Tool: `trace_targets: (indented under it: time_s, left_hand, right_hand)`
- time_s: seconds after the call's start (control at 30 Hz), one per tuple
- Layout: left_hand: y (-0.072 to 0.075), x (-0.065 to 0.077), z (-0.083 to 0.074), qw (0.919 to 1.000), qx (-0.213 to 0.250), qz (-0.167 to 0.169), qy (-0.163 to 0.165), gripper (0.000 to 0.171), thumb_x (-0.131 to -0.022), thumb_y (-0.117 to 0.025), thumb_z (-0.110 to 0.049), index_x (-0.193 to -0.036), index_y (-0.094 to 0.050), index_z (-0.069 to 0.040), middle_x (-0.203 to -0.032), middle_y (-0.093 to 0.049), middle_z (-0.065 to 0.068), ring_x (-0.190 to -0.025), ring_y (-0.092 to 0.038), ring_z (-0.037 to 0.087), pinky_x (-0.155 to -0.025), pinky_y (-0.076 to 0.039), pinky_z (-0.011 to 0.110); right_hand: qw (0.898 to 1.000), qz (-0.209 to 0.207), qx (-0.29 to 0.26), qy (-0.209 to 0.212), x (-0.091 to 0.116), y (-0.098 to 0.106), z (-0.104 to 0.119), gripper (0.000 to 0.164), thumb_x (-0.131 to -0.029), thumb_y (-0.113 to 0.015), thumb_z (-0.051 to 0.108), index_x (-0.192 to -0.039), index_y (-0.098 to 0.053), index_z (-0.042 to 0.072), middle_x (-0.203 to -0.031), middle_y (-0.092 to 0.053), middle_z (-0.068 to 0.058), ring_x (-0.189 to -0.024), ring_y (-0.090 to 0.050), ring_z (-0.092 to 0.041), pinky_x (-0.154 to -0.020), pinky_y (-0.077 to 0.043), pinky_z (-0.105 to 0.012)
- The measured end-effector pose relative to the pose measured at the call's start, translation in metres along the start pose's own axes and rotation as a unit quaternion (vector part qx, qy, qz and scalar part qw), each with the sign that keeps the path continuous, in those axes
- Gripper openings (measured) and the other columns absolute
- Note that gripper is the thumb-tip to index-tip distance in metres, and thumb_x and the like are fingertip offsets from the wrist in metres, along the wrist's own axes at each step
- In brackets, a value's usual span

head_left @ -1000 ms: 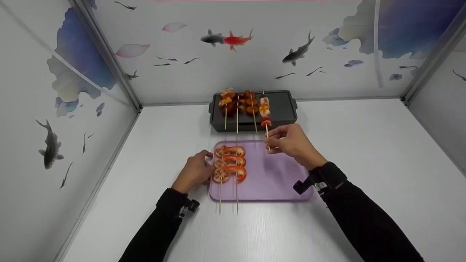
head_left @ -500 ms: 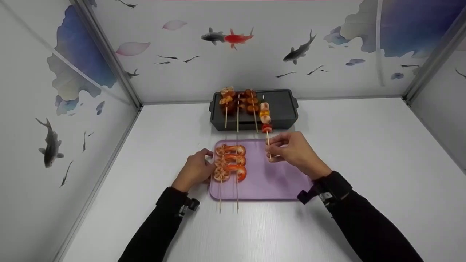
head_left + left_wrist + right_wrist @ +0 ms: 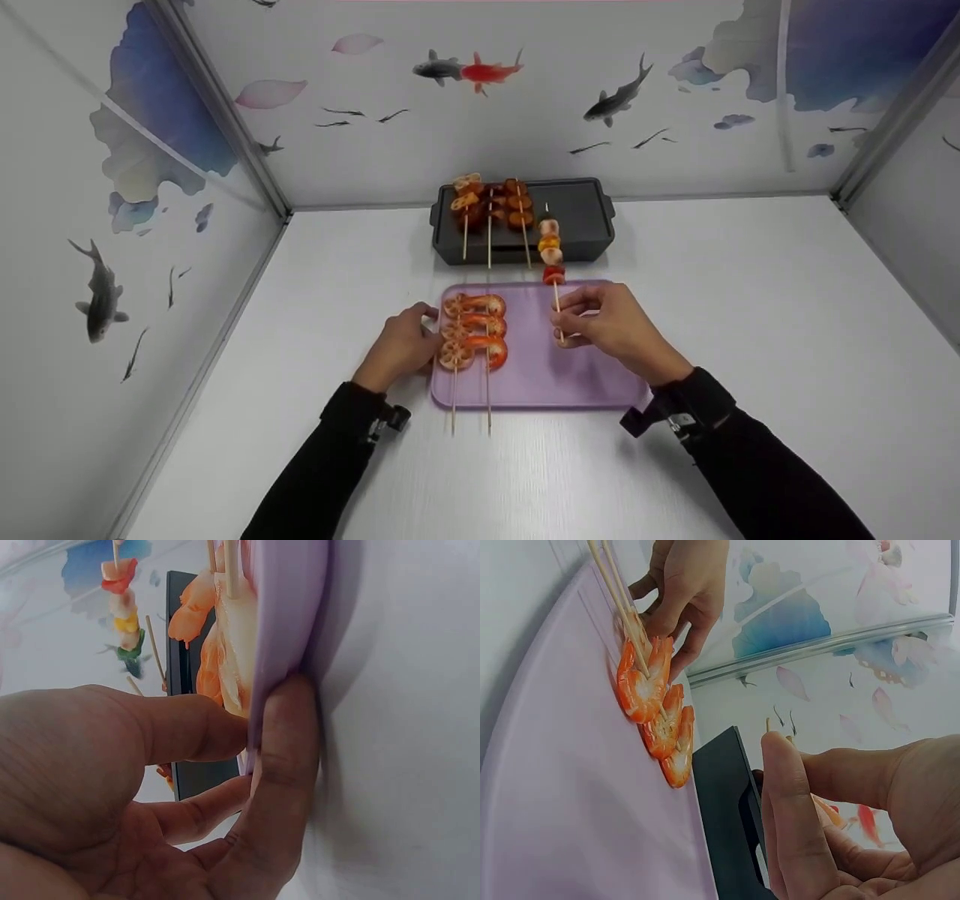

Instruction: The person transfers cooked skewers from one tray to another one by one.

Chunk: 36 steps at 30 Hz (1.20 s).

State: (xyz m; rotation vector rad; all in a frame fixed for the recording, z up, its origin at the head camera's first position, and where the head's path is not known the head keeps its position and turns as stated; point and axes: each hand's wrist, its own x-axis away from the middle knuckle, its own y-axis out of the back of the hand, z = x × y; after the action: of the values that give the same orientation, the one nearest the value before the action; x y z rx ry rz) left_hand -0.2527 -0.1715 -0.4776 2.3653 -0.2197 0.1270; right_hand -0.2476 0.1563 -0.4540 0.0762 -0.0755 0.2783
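In the head view my right hand [image 3: 619, 330] pinches the stick of a kebab skewer [image 3: 551, 255] with pale, yellow and red pieces and a dark green tip. The skewer is raised over the far part of a purple tray [image 3: 570, 379], its food end overlapping the grill's front edge. My left hand [image 3: 400, 347] grips the tray's left rim; in the left wrist view the thumb lies at its upper side and a finger [image 3: 289, 735] underneath. A lotus root skewer [image 3: 456, 355] and a shrimp skewer [image 3: 495, 354] lie side by side on the tray's left, sticks overhanging its front edge.
Behind the tray stands a dark grey grill [image 3: 581, 214] with several browned skewers [image 3: 519, 206] on its left half, sticks pointing forward. The white table [image 3: 750, 300] ends at printed panels [image 3: 525, 135] at the back and sides.
My right hand has drawn the kebab skewer off the grill, back toward me and slightly right, over the tray. The left hand stays at the tray's rim.
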Motion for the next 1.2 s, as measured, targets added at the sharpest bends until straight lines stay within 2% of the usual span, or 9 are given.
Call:
trace_targets:
  time_s: [0.23, 0.47, 0.6, 0.97, 1.2]
  left_hand:
    - [0.001, 0.000, -0.001, 1.0000, 0.002, -0.001, 0.002, 0.043, -0.095, -0.062, -0.015, -0.136, -0.056, -0.005, -0.083, -0.069, 0.006, -0.061, -0.069, 0.021, -0.054, -0.054, 0.032]
    - [0.000, 0.000, -0.001, 0.9997, 0.022, 0.004, -0.001, 0.043, -0.096, -0.061, -0.015, -0.138, -0.054, -0.005, -0.085, -0.068, 0.007, -0.062, -0.069, 0.022, -0.053, -0.054, 0.032]
    - [0.001, 0.000, -0.001, 0.9997, 0.025, 0.005, -0.003, 0.043, -0.096, -0.060, -0.014, -0.138, -0.054, -0.005, -0.084, -0.068, 0.007, -0.061, -0.069, 0.022, -0.052, -0.054, 0.032]
    - [0.000, 0.001, -0.002, 0.9999, 0.010, 0.003, 0.007, 0.043, -0.096, -0.062, -0.016, -0.137, -0.055, -0.005, -0.085, -0.068, 0.007, -0.062, -0.069, 0.022, -0.053, -0.053, 0.031]
    - [-0.001, 0.001, -0.001, 0.9999, 0.012, 0.001, 0.006, 0.042, -0.096, -0.062, -0.016, -0.137, -0.056, -0.005, -0.086, -0.068, 0.007, -0.061, -0.069, 0.021, -0.053, -0.054, 0.031]
  right_hand:
    - [1.000, -0.002, 0.025, -0.005, 0.005, 0.001, -0.002, 0.028, -0.086, -0.081, 0.008, -0.106, -0.069, -0.007, -0.101, -0.070, -0.024, -0.084, -0.074, -0.030, -0.074, -0.061, -0.044]
    - [1.000, 0.003, 0.017, -0.011, 0.012, 0.001, -0.004, 0.028, -0.086, -0.081, 0.005, -0.107, -0.067, -0.009, -0.100, -0.070, -0.025, -0.083, -0.074, -0.031, -0.074, -0.061, -0.045]
    - [0.999, 0.004, 0.031, -0.007, 0.016, 0.002, -0.006, 0.028, -0.086, -0.081, 0.006, -0.105, -0.068, -0.008, -0.099, -0.070, -0.024, -0.083, -0.074, -0.030, -0.072, -0.061, -0.044]
    - [0.998, 0.014, 0.065, -0.018, 0.026, 0.002, -0.017, 0.029, -0.087, -0.080, 0.008, -0.109, -0.068, -0.007, -0.098, -0.069, -0.022, -0.082, -0.074, -0.030, -0.069, -0.061, -0.044]
    - [0.996, 0.020, 0.076, -0.030, 0.034, -0.001, -0.018, 0.029, -0.089, -0.079, 0.010, -0.110, -0.068, -0.005, -0.099, -0.069, -0.020, -0.080, -0.073, -0.031, -0.071, -0.061, -0.047]
